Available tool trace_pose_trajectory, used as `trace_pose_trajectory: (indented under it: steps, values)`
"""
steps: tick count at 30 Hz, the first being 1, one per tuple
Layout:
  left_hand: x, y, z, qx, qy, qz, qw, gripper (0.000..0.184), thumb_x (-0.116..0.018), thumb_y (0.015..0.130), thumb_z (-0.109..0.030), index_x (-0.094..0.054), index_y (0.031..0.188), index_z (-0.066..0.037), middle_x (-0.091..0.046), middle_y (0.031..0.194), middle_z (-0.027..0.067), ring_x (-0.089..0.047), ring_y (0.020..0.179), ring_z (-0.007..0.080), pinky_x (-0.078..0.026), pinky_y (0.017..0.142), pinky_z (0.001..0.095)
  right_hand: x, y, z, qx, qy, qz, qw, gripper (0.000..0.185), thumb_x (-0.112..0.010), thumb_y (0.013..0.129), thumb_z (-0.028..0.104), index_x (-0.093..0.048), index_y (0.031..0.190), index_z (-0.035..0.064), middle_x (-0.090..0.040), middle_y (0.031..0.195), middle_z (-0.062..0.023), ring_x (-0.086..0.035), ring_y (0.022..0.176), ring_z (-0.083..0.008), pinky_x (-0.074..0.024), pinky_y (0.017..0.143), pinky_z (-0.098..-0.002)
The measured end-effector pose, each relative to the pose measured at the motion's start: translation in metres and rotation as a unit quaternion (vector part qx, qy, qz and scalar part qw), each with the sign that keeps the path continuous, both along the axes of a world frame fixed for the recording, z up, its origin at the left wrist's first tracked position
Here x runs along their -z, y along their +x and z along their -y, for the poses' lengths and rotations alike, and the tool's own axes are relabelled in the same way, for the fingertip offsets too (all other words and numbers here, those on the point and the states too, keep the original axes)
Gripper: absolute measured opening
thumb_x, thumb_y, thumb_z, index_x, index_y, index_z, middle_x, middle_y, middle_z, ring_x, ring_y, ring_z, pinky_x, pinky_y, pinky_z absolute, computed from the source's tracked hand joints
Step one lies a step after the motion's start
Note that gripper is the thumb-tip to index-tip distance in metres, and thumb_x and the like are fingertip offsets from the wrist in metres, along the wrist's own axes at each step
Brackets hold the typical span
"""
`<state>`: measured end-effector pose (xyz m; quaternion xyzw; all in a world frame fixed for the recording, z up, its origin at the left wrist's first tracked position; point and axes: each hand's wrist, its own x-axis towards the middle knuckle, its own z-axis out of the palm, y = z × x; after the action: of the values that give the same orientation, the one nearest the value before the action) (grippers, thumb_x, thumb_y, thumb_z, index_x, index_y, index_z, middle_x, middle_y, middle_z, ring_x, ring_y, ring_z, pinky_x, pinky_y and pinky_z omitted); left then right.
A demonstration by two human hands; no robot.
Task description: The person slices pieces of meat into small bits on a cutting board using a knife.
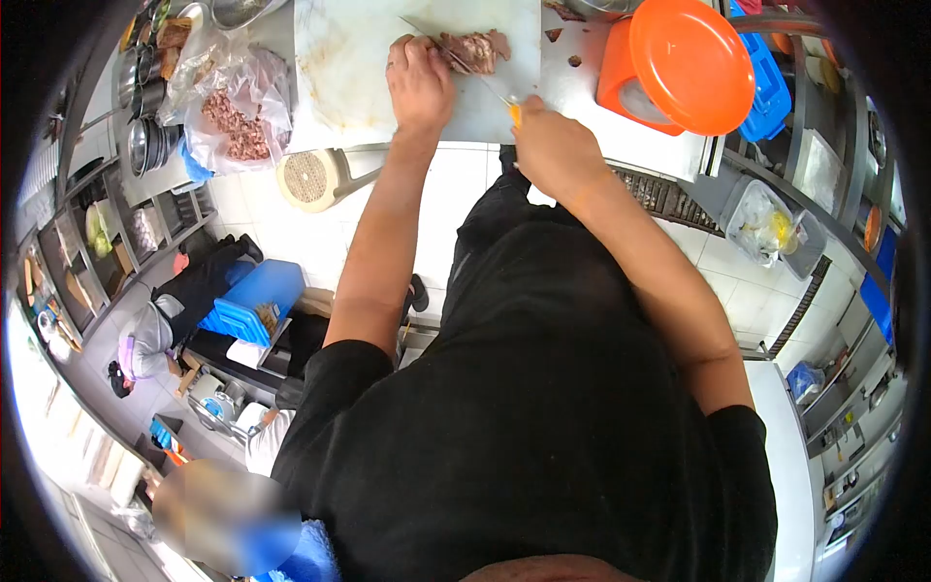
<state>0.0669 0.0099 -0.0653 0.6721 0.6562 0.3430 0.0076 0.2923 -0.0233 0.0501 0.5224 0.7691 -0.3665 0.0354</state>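
Note:
On a white cutting board (354, 73) lies a piece of brownish-pink meat (477, 52). My left hand (420, 82) rests at the meat's left end, its fingers bent and pressed together against it. A knife with a yellow handle (515, 114) is gripped in my right hand (555, 145), at the board's right front edge. The thin blade runs from the handle up and left past the meat to a tip beyond my left hand; part of it is hidden by the meat and fingers.
Left of the board sits a plastic bag of chopped meat (236, 126). To the right are an orange lid (691, 66) and an orange container (621, 82). A beige stool (308, 179) stands below the counter. Other people (145, 339) are at the lower left, beside a blue crate (262, 299).

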Motion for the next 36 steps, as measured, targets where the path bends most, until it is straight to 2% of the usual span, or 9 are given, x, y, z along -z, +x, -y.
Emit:
trace_pose_trajectory:
  steps: [2, 5, 8, 11, 16, 24, 36]
  values:
    - [-0.001, 0.001, 0.000, -0.002, 0.005, 0.005, 1.000, 0.019, -0.059, 0.098, -0.009, -0.056, 0.117, -0.005, -0.060, 0.121, 0.0222, -0.060, 0.108, 0.0453, -0.048, 0.093, 0.0562, -0.013, 0.016, 0.011, -0.004, -0.037, 0.032, 0.999, 0.031, -0.055, 0.106, 0.021, -0.055, 0.115, -0.0081, -0.074, 0.089, -0.0262, -0.074, 0.085, -0.0462, -0.0586, 0.077, -0.0548]
    - [0.003, 0.003, -0.001, -0.016, -0.001, 0.005, 1.000, 0.019, -0.060, 0.098, -0.008, -0.056, 0.116, -0.005, -0.061, 0.120, 0.0218, -0.060, 0.107, 0.0450, -0.048, 0.093, 0.0561, 0.007, 0.017, 0.021, 0.008, -0.035, 0.046, 0.998, 0.031, -0.055, 0.106, 0.023, -0.055, 0.115, -0.0071, -0.074, 0.089, -0.0266, -0.074, 0.086, -0.0471, -0.0585, 0.078, -0.0557]
    - [0.001, 0.002, 0.001, -0.026, -0.011, 0.020, 0.999, 0.018, -0.060, 0.098, -0.009, -0.056, 0.116, -0.006, -0.061, 0.118, 0.0212, -0.061, 0.105, 0.0447, -0.048, 0.091, 0.0562, 0.033, -0.004, 0.006, 0.028, -0.015, 0.019, 0.999, 0.033, -0.057, 0.105, 0.025, -0.055, 0.115, -0.0065, -0.074, 0.090, -0.0274, -0.074, 0.087, -0.0471, -0.0585, 0.079, -0.0553]
    - [-0.006, 0.004, 0.003, -0.026, -0.010, 0.033, 0.999, 0.017, -0.060, 0.099, -0.010, -0.056, 0.115, -0.006, -0.062, 0.114, 0.0204, -0.061, 0.102, 0.0445, -0.049, 0.089, 0.0559, 0.038, -0.027, -0.024, 0.000, 0.016, -0.023, 1.000, 0.034, -0.058, 0.105, 0.026, -0.055, 0.114, -0.0066, -0.074, 0.090, -0.0285, -0.074, 0.087, -0.0468, -0.0584, 0.079, -0.0548]
    - [-0.002, -0.002, 0.004, -0.019, -0.003, 0.079, 0.997, 0.015, -0.057, 0.101, -0.010, -0.056, 0.115, -0.006, -0.061, 0.116, 0.0194, -0.061, 0.103, 0.0436, -0.048, 0.090, 0.0549, -0.001, -0.016, -0.031, -0.013, 0.025, -0.012, 1.000, 0.036, -0.060, 0.104, 0.028, -0.056, 0.114, -0.0064, -0.073, 0.086, -0.0286, -0.074, 0.084, -0.0461, -0.0584, 0.076, -0.0543]
    - [0.005, -0.002, 0.005, -0.035, -0.009, 0.055, 0.998, 0.018, -0.056, 0.101, -0.009, -0.053, 0.119, -0.004, -0.060, 0.120, 0.0198, -0.059, 0.107, 0.0437, -0.047, 0.092, 0.0554, -0.048, 0.005, 0.015, -0.023, 0.017, 0.046, 0.999, 0.034, -0.061, 0.104, 0.025, -0.053, 0.113, -0.0065, -0.072, 0.077, -0.0255, -0.073, 0.075, -0.0445, -0.0580, 0.068, -0.0545]
    - [0.001, 0.000, 0.002, -0.037, -0.010, 0.031, 0.999, 0.027, -0.058, 0.097, -0.006, -0.052, 0.123, -0.001, -0.059, 0.126, 0.0243, -0.059, 0.111, 0.0457, -0.047, 0.095, 0.0561, -0.036, 0.005, 0.024, -0.026, 0.017, 0.069, 0.997, 0.031, -0.060, 0.105, 0.025, -0.052, 0.110, -0.0052, -0.072, 0.076, -0.0232, -0.074, 0.074, -0.0429, -0.0598, 0.067, -0.0511]
